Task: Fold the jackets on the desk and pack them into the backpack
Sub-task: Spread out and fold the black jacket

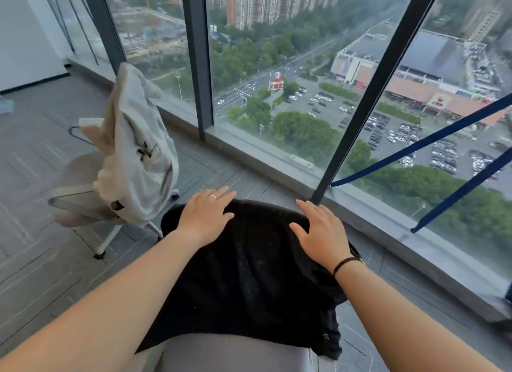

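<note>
Nearest the camera: a grey padded surface [235, 352], rounded at the edge, partly covered by a black jacket [257, 274] that lies spread over it and hangs off the far and right sides. Whether the grey surface is a seat or something else, cannot tell. Both bare forearms reach forward over the jacket. Left hand [206, 212] lies flat on the jacket's far left part, fingers straight and slightly spread, a ring on one finger; grip holds nothing, only presses the cloth. Right hand [321, 233] lies flat on the jacket's far right part, fingers straight, thumb out to the side, a dark band at the wrist; likewise nothing held. The two hands are apart, with black cloth between them. Further out, left of the jacket: a light chair [83, 202] on the grey floor [36, 247], with a pale grey jacket [138, 155] draped loosely over its back. Beyond: floor-to-ceiling window [277, 66] with dark frames, city street and car park far below. No backpack in view.
</note>
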A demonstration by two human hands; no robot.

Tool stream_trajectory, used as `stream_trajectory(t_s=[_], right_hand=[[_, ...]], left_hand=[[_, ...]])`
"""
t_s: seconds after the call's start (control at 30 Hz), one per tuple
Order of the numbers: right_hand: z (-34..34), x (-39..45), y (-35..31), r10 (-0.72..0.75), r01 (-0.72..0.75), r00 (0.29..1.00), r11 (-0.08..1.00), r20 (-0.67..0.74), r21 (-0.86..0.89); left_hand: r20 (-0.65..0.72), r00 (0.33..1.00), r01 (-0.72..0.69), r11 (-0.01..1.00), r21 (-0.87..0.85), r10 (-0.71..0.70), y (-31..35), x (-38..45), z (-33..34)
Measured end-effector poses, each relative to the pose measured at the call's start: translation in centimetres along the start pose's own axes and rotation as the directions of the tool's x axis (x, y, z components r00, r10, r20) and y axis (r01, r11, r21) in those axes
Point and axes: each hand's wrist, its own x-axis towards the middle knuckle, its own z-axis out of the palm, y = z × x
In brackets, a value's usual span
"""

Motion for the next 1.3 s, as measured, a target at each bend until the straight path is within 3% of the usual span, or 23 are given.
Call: stream_trajectory(t_s=[0.13,0.3,0.4,0.53,0.6,0.7,0.83,0.93,1.0,1.07,1.2,1.3], right_hand=[[1.9,2.0,1.4,-0.069,0.069,0.998,0.997,0.011,0.044],[2.9,2.1,2.3,-0.144,0.167,0.967,0.981,-0.211,0.095],[3.3,1.8,2.2,-0.144,0.187,0.947,0.974,-0.288,0.129],[3.0,1.6,2.2,-0.129,0.217,0.950,0.928,-0.285,0.302],[2.2,0.8,2.2,-0.114,0.222,0.958,0.875,-0.264,0.430],[0.0,-2.1,2.2,-0.114,0.292,0.931,0.803,-0.347,0.519],[0.3,-7.1,4.1,-0.221,0.355,0.917,0.829,-0.331,0.431],[2.5,-8.3,5.8,-0.295,0.297,0.954,0.908,-0.049,0.296],[2.9,-7.7,5.7,-0.315,0.301,0.948,0.927,0.031,0.224],[1.8,-6.3,4.7,-0.313,0.310,0.950,0.930,-0.018,0.199],[-1.1,-2.0,2.5,-0.316,0.327,0.945,0.931,-0.088,0.160],[-1.5,1.3,1.1,-0.277,0.288,0.956,0.949,-0.096,0.127]], left_hand=[[-0.102,0.992,0.053,0.969,-0.241,-0.080,-0.1,0.9,1.4],[-0.226,0.964,0.024,0.893,-0.448,-0.139,0.2,1.3,2.1],[-0.254,0.950,0.032,0.866,-0.498,-0.181,0.5,1.4,2.2],[-0.251,0.947,0.044,0.856,-0.516,-0.200,1.3,1.0,1.6],[-0.242,0.954,0.024,0.849,-0.527,-0.177,1.9,-0.2,0.8],[-0.263,0.961,-0.077,0.834,-0.546,-0.083,3.1,-3.6,-1.1],[-0.152,0.981,-0.180,0.875,-0.450,0.123,3.5,-8.8,-1.9],[0.031,0.987,-0.143,0.943,-0.301,0.160,3.0,-8.9,-0.2],[0.098,0.984,-0.118,0.962,-0.248,0.146,3.3,-7.6,0.4],[0.046,0.989,-0.127,0.957,-0.260,0.144,3.7,-5.9,0.3],[-0.232,0.969,-0.148,0.958,-0.247,0.090,4.3,-2.2,-1.1],[-0.195,0.977,-0.131,0.969,-0.209,0.090,4.6,0.7,-2.4]])
